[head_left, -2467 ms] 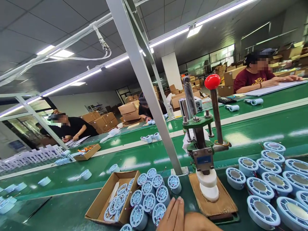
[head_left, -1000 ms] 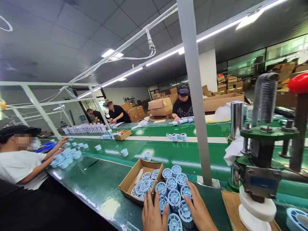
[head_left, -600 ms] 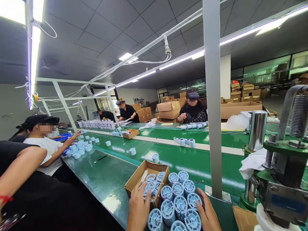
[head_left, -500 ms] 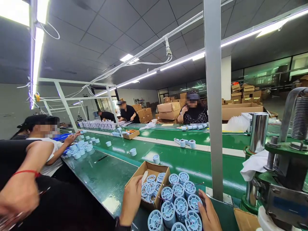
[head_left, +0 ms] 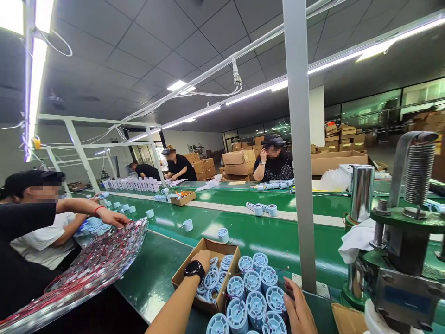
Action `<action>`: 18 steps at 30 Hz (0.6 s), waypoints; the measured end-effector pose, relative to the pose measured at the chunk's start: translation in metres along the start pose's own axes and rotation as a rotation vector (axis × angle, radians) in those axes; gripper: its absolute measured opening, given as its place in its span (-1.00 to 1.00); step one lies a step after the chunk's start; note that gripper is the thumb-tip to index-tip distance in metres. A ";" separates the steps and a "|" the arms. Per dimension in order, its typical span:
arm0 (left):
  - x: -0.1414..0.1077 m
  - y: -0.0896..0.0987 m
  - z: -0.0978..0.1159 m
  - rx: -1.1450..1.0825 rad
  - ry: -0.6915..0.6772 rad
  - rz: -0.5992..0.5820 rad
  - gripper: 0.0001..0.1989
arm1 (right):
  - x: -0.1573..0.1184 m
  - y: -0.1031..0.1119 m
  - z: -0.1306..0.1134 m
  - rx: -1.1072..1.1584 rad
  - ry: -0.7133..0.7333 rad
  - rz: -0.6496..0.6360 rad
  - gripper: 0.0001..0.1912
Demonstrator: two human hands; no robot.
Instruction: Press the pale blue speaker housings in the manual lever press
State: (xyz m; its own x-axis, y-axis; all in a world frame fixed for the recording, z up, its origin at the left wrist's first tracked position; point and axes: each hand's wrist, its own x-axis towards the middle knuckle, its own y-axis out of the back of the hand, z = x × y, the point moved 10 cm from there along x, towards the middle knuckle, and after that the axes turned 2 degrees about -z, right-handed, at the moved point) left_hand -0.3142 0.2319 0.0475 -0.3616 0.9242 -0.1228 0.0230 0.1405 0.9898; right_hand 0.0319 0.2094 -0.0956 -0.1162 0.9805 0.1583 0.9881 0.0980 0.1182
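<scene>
My left hand (head_left: 201,261), with a black watch on the wrist, reaches into a cardboard box (head_left: 227,293). Its fingers are hidden behind the back of the hand. Light-blue plastic rings (head_left: 212,279) lie in the box beside it. Just right of the box stand several light-blue round plastic housings (head_left: 256,304), packed close together with spoked tops and thin wires. At their right side is my right hand (head_left: 298,308), open, fingers stretched along the nearest housings and gripping nothing.
A co-worker's hand (head_left: 116,218) is on a sheet of circuit boards (head_left: 104,253) with red wires, at the left. A grey post (head_left: 301,162) rises behind my right hand. A metal press (head_left: 405,260) stands at the right. Loose housings (head_left: 187,226) sit on the green belt (head_left: 208,236).
My left hand has moved from the box's left edge into the box. At the left, the co-worker's arm has brought the sheet of circuit boards over the table. My right hand stays by the housings.
</scene>
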 end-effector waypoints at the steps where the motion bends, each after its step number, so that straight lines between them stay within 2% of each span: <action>1: 0.004 0.001 0.001 0.013 -0.009 0.002 -0.66 | 0.001 -0.001 -0.001 -0.003 0.002 -0.006 -0.30; 7: 0.018 0.000 0.020 0.051 -0.175 0.015 -0.71 | -0.001 -0.003 -0.016 -0.021 0.014 -0.016 -0.36; 14: 0.021 0.000 0.040 0.030 -0.344 0.056 -0.74 | -0.010 -0.003 -0.048 -0.009 0.030 0.013 -0.37; 18: 0.020 0.000 0.048 -0.013 -0.416 0.044 -0.76 | -0.012 -0.002 -0.058 0.001 0.042 0.028 -0.39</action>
State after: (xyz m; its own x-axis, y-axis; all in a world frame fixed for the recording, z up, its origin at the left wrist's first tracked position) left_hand -0.2766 0.2672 0.0418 0.0465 0.9942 -0.0968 0.0172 0.0961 0.9952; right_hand 0.0258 0.1876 -0.0405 -0.0925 0.9749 0.2024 0.9911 0.0707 0.1125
